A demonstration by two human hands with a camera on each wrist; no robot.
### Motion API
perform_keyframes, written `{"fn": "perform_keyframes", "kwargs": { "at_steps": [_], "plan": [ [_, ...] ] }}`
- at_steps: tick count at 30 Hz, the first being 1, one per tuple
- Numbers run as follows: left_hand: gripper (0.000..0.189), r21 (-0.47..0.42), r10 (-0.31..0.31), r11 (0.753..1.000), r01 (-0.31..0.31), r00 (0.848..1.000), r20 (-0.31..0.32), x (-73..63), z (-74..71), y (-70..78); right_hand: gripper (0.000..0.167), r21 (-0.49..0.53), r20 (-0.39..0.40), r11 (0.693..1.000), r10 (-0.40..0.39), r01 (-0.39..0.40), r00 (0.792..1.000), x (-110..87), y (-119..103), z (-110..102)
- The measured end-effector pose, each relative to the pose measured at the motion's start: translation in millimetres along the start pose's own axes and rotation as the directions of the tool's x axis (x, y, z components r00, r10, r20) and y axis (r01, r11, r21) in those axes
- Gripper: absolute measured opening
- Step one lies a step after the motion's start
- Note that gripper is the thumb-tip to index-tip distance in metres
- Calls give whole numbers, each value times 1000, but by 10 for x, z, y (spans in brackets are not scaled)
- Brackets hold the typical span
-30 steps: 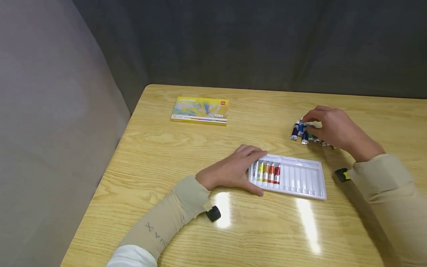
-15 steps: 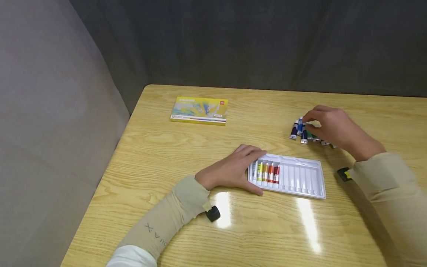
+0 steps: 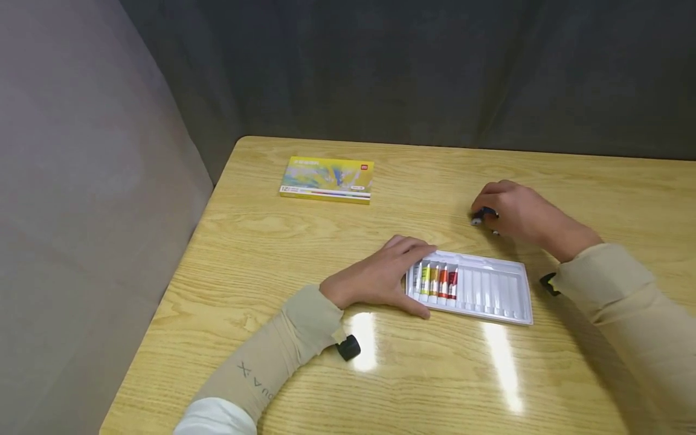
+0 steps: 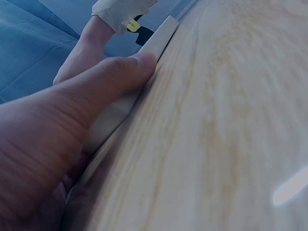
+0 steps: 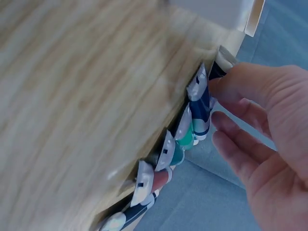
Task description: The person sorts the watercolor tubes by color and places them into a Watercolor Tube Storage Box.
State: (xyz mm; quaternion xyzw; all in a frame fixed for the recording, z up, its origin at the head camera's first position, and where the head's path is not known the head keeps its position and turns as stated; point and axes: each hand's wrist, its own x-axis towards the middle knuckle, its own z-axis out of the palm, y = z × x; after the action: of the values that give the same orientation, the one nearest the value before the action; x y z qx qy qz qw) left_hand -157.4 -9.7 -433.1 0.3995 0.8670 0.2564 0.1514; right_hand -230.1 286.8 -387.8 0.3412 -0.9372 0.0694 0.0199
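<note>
While the right hand (image 3: 516, 211) pinches a dark tube (image 5: 217, 72) between thumb and fingers, grip narrowed to the tube, the white tray (image 3: 528, 296) lies nearer the person and a bit left, bare slots at its right part. Slots run front to back; tube lies slantwise to them, crimped end toward the left. Left hand (image 3: 380, 272) spans the tray's left end, thumb at near edge, fingers at far edge. Loose tubes (image 5: 198, 103) mostly hidden under the right hand in head view; right wrist view shows their row. Dark tube's cap end hidden; can't tell if it's off the bench (image 3: 244, 241).
</note>
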Motion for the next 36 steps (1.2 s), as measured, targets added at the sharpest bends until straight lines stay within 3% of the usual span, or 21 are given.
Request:
{"fn": "perform_keyframes", "kwargs": {
  "at_steps": [9,14,21,28,36],
  "plan": [
    [114,-4,3,1000,-3,1000,2,13,-23,30,21,-23,-37,996,-81,81,996,26,-37,5],
    [114,2,4,1000,-4,1000,2,13,-26,45,23,-25,-102,995,-103,101,989,18,-58,16],
    [114,13,4,1000,-4,1000,-5,17,-28,50,24,-10,-167,997,-71,70,983,-26,-176,-61],
    [113,18,7,1000,-7,1000,-13,5,-29,56,27,44,-273,986,-141,158,952,-140,-312,-44],
    [115,28,9,1000,-8,1000,-22,13,17,28,32,116,-293,988,-66,104,954,-326,-426,-4]
  ]
}}
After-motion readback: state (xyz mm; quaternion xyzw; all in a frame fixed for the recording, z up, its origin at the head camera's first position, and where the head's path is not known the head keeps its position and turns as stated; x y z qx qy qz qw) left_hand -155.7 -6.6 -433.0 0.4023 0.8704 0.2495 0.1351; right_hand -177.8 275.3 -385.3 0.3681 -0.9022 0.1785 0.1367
